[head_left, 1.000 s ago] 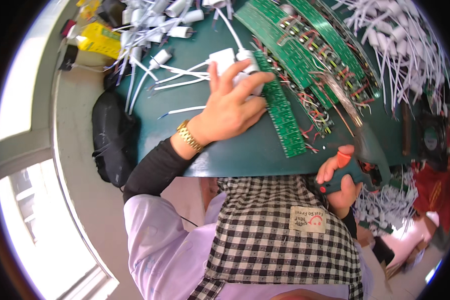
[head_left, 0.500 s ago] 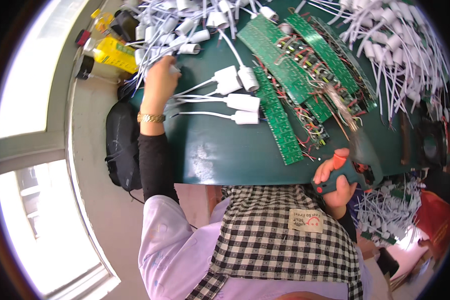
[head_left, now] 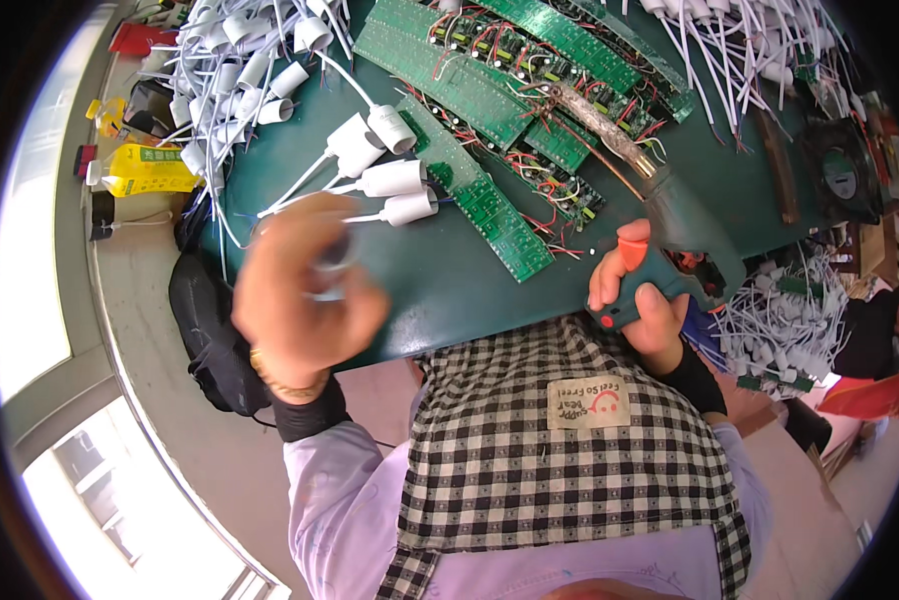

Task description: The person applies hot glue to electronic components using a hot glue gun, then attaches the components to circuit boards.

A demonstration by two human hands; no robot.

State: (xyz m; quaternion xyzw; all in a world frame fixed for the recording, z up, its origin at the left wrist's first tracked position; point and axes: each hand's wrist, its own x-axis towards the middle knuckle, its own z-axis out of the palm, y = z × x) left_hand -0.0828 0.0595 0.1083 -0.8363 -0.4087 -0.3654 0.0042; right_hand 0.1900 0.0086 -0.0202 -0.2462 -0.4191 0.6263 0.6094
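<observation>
My right hand [head_left: 638,290] is wrapped round a soldering gun [head_left: 685,235] with a dark green body, an orange trigger and a long metal barrel. Its barrel reaches over long green circuit boards [head_left: 495,230] carrying red and black wires. Smeared by motion, my left hand [head_left: 310,295] is over the table's left front part. Its fingers are curled about something pale that I cannot make out. Beyond it, several white lamp sockets [head_left: 395,178] with white cables lie beside the nearest board's left edge.
A heap of white sockets and cables [head_left: 230,70] covers the far left, another [head_left: 740,40] the far right. Yellow bottles [head_left: 150,170] and a black bag [head_left: 210,330] are along the left side. A black fan [head_left: 842,175] stands at right; more cabled parts [head_left: 785,320] lie below it.
My left hand has come back from the far-left heap toward the front edge. My right hand still grips the soldering gun. The whole view has shifted and turned.
</observation>
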